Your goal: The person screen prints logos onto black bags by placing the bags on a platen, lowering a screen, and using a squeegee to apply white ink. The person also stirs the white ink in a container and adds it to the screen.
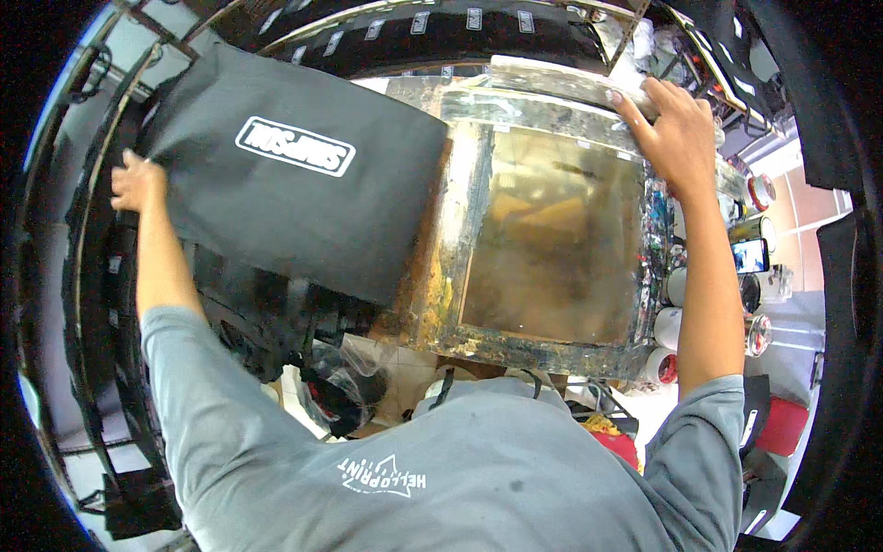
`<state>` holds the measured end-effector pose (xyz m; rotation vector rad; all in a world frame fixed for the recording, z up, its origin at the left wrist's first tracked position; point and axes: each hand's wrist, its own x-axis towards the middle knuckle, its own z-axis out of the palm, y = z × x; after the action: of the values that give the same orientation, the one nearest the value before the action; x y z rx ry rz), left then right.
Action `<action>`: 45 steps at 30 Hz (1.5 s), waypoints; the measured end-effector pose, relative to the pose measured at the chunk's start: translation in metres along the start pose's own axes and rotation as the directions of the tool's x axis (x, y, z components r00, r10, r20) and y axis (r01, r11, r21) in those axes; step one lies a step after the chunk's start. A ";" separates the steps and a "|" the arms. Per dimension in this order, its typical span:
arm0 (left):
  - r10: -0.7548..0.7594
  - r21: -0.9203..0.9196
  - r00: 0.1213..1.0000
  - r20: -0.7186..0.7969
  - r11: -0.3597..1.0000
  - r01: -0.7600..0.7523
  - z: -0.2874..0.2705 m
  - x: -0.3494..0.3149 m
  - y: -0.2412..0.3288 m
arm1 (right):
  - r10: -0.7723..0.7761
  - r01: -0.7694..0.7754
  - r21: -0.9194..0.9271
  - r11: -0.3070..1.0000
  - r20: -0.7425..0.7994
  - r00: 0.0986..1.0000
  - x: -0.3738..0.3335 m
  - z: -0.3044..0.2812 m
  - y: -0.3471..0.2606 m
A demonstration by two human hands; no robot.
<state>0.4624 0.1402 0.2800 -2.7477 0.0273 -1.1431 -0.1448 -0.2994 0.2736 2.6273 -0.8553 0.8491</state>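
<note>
A black fabric sheet (368,184) with a white outlined print lies across the left side of the work surface. At its left edge is my left hand (138,181), slightly blurred, with fingers curled and seemingly gripping the fabric. To the right of the sheet is a screen-printing frame (474,216) with stained edges and a brownish, see-through mesh (561,230). A long, worn, pale bar (543,81) runs along the far end of the frame. My right hand (681,133) grips this bar near its right end, thumb on the near side and fingers over the top.
Jars and tubs (669,327) line the frame's right side, near a phone (750,256) with a lit screen. Racks of black printed fabric (395,37) stand beyond the table and at the left (87,276). A plastic bag (345,386) sits below the table's near edge.
</note>
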 end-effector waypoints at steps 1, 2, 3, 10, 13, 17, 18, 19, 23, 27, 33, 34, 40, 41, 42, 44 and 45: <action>0.114 0.011 0.967 -0.227 0.993 -0.114 -0.016 -0.021 -0.004 | -0.017 0.017 0.032 0.999 -0.009 1.000 0.004 0.003 -0.004; 0.240 0.063 0.871 -0.428 0.970 -0.236 -0.025 -0.041 0.009 | -0.019 0.020 0.042 0.999 -0.017 1.000 0.007 0.004 -0.006; 0.353 -0.190 0.834 -0.424 0.866 -0.462 -0.036 -0.078 0.040 | -0.023 0.023 0.013 1.000 -0.007 1.000 0.007 0.002 -0.007; 0.910 -0.951 0.305 0.281 0.308 -0.042 -0.131 -0.525 0.084 | -0.044 0.044 0.039 0.998 0.005 0.999 0.004 0.004 -0.012; 0.930 -0.970 0.368 0.020 0.107 -0.216 -0.125 -0.603 0.060 | -0.064 0.065 0.025 0.998 -0.041 0.997 0.002 0.008 -0.007; 0.946 -0.949 0.325 0.011 0.112 -0.294 -0.127 -0.616 0.048 | -0.032 0.032 0.014 0.999 0.036 0.999 0.004 0.005 -0.009; 0.946 -0.949 0.324 0.024 0.123 -0.290 -0.129 -0.617 0.050 | -0.039 0.039 0.010 0.999 0.020 0.999 0.003 0.006 -0.008; 0.944 -0.942 0.331 -0.001 0.111 -0.318 -0.124 -0.616 0.052 | -0.047 0.047 0.008 0.999 0.000 0.999 0.002 0.008 -0.008; 0.939 -0.949 0.344 0.015 0.122 -0.292 -0.125 -0.624 0.048 | -0.059 0.060 0.008 0.998 -0.024 0.998 0.000 0.009 -0.007; 0.937 -0.960 0.349 0.034 0.127 -0.249 -0.130 -0.618 0.051 | -0.017 0.018 -0.018 1.000 0.053 0.998 -0.001 0.003 -0.011; 0.855 -0.611 0.419 0.305 -0.162 0.775 -0.192 -0.534 0.142 | -0.079 0.079 0.001 0.997 -0.042 0.996 -0.024 0.011 -0.016; 0.907 -0.371 0.352 0.233 -0.252 0.894 -0.205 -0.502 0.155 | -0.069 0.069 -0.006 0.998 0.013 0.998 -0.033 0.009 -0.020; 0.899 0.303 0.127 0.418 -0.270 0.914 -0.247 -0.426 0.170 | -0.102 0.075 0.102 0.992 0.282 0.954 -0.111 0.032 -0.028; 0.898 0.199 0.114 0.425 -0.216 0.956 -0.247 -0.438 0.160 | -0.089 0.059 0.093 0.994 0.375 0.923 -0.120 0.043 -0.025; 0.881 0.242 0.033 0.472 -0.165 0.956 -0.239 -0.451 0.156 | -0.087 0.044 0.111 0.993 0.412 0.907 -0.131 0.062 -0.020; 0.824 0.342 -0.143 0.548 -0.065 0.938 -0.210 -0.482 0.149 | -0.081 0.011 0.143 0.990 0.496 0.865 -0.143 0.100 -0.010; 0.844 0.323 -0.136 0.519 -0.047 0.945 -0.197 -0.496 0.147 | -0.032 -0.065 0.138 0.988 0.601 0.799 -0.137 0.109 -0.014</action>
<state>-0.0202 0.0065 0.0448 0.8750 0.2085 -1.2882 -0.1773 -0.2691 0.1040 3.0810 -0.9807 0.0421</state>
